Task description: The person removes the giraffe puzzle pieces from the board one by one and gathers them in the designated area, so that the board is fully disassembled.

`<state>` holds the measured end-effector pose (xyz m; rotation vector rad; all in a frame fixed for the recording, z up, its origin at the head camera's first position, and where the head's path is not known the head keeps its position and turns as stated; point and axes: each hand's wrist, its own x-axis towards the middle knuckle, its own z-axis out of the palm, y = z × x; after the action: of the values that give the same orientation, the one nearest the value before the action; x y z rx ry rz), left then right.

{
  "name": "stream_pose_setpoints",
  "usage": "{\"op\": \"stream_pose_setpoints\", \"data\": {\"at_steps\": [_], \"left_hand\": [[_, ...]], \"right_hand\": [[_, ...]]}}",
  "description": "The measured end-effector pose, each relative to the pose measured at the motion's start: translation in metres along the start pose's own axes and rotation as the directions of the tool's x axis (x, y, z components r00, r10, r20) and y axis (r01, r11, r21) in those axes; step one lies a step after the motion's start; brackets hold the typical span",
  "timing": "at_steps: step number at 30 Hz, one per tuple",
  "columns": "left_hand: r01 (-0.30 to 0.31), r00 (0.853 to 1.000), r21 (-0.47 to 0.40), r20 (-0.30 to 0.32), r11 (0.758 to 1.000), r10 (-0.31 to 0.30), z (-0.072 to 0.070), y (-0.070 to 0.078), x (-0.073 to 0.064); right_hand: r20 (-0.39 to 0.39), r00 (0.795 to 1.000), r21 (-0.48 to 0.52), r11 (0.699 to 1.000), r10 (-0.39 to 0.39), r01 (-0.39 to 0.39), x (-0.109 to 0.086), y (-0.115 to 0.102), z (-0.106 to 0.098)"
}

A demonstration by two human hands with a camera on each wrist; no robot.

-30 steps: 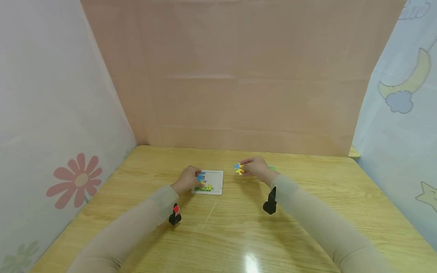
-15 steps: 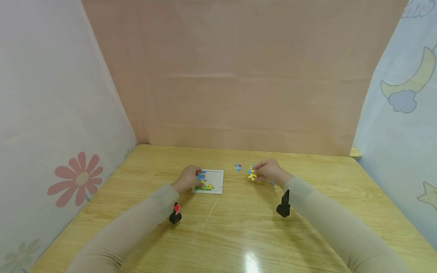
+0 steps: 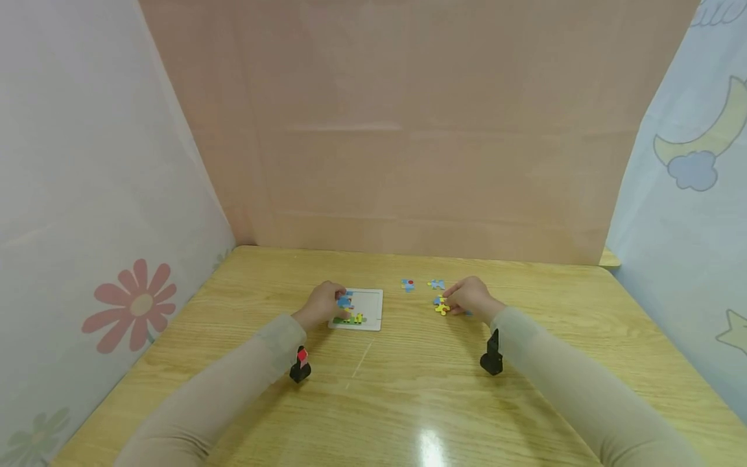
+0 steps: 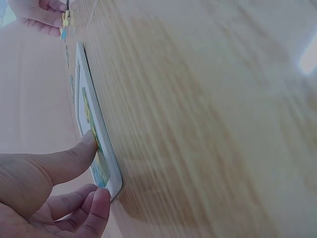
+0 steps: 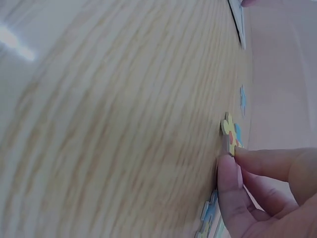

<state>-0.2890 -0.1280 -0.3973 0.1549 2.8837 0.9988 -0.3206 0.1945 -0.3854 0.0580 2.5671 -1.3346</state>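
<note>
My left hand is at the left side of a white square puzzle board. Its thumb lies on the filled part of the board, and the other fingers curl by the outer edge, as the left wrist view shows. Blue, green and yellow pieces fill the board's left and lower parts. To the right, my right hand pinches a yellow and blue jigsaw piece between thumb and fingers. In the right wrist view this jigsaw piece stands tilted close over the table, showing a flower shape.
Two loose blue pieces lie behind, one with a red spot and a paler one. Another blue piece shows partly beneath the right hand. A tan backdrop stands along the table's far edge.
My right hand has moved right and nearer with the jigsaw piece, uncovering the two loose blue pieces behind. The left hand has stayed at the board.
</note>
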Motion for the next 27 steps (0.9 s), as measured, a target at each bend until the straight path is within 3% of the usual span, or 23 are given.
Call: {"op": "stream_pose_setpoints", "data": {"at_steps": [19,27], "left_hand": [[-0.024,1.000,0.025,-0.007,0.999,0.024,-0.0017,0.0046,0.0038],[-0.003,1.000,0.001,0.000,1.000,0.003,0.0016,-0.0032,0.0031]], "right_hand": [[-0.031,0.999,-0.043,0.999,0.012,-0.013,0.0017,-0.0006,-0.0023],[-0.018,0.998,-0.039,0.998,0.053,-0.053,0.0011,-0.0051,-0.0003]]}}
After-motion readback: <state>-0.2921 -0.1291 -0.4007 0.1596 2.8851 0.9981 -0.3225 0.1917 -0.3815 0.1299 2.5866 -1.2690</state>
